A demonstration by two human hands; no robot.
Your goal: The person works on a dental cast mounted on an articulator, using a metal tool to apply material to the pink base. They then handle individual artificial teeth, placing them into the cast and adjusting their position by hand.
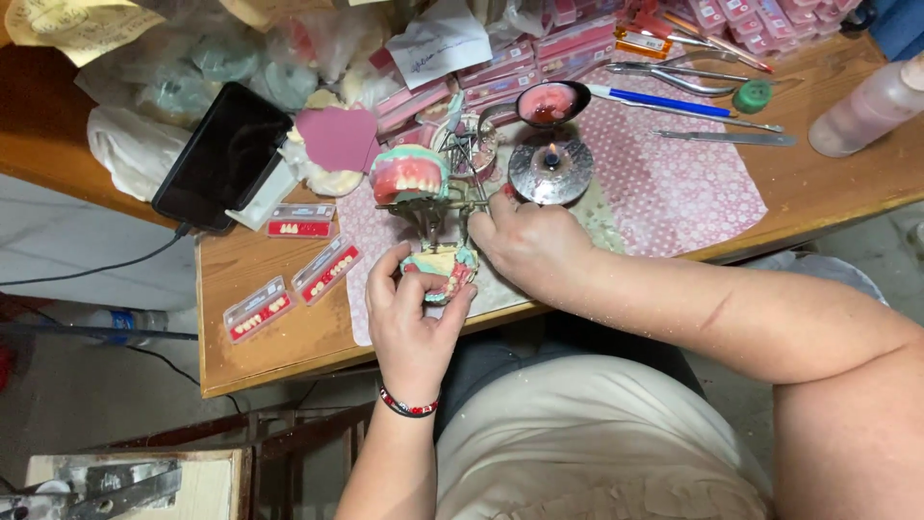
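At 9 o'clock, 3 clear tooth-card boxes (300, 271) lie beside a black phone (223, 154). Centre, the left hand (412, 323) grips the lower denture model (441, 271); the right hand (527, 241) pinches the articulator (433, 197). At 1 o'clock stands a burner (551, 166).

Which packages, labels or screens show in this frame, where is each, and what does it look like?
Phone: propped at the bench's left, dark blank screen, cable attached.
Tooth cards: three clear flat strips left of the left hand, red inside with pale teeth.
Pink boxes: stacked along the back edge.
Paper slip: white, handwritten, at the back.
Yellow note: top left corner.
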